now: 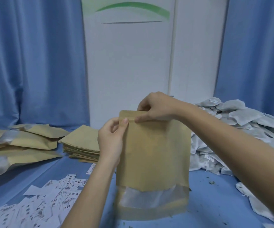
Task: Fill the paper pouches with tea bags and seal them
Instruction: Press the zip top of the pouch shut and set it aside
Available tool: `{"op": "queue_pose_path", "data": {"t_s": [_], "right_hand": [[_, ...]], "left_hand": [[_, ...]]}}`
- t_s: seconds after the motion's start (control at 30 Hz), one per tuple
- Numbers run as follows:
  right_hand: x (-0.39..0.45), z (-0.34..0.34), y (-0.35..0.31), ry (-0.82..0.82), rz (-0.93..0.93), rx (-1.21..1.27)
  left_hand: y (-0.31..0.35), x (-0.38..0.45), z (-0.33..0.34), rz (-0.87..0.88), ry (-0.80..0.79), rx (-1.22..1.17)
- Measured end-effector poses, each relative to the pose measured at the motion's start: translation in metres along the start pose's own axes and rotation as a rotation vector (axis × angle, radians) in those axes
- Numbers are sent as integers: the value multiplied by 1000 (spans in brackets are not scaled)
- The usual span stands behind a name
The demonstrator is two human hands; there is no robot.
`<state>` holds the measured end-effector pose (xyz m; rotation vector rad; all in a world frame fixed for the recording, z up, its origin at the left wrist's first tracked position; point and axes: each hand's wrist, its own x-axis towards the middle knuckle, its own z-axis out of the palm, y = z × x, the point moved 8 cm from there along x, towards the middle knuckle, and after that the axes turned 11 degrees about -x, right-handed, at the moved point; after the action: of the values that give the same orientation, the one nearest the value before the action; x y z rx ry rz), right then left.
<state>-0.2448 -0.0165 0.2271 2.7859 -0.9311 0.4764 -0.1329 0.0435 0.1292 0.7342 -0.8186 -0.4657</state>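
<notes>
Head view: the paper pouch (152,155) stands upright, its seal strip running crosswise along the top. Left hand (111,137) pinches the pouch's top left corner; right hand (156,106) pinches the strip just beside it.

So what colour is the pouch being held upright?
Kraft brown, with a clear window near its bottom; the pouch shows in the head view.
</notes>
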Motion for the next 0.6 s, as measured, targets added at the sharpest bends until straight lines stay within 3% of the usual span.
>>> {"op": "queue_pose_path", "data": {"t_s": [0.37,0.47,0.6], "right_hand": [[6,4,-22,0,-102,-81],[2,3,-10,-42,-91,-125],[1,5,-12,28,-117,-175]], "left_hand": [[12,0,-3,206,111,336],[9,0,-5,181,108,321],[2,2,2,55,-18,159]]}}
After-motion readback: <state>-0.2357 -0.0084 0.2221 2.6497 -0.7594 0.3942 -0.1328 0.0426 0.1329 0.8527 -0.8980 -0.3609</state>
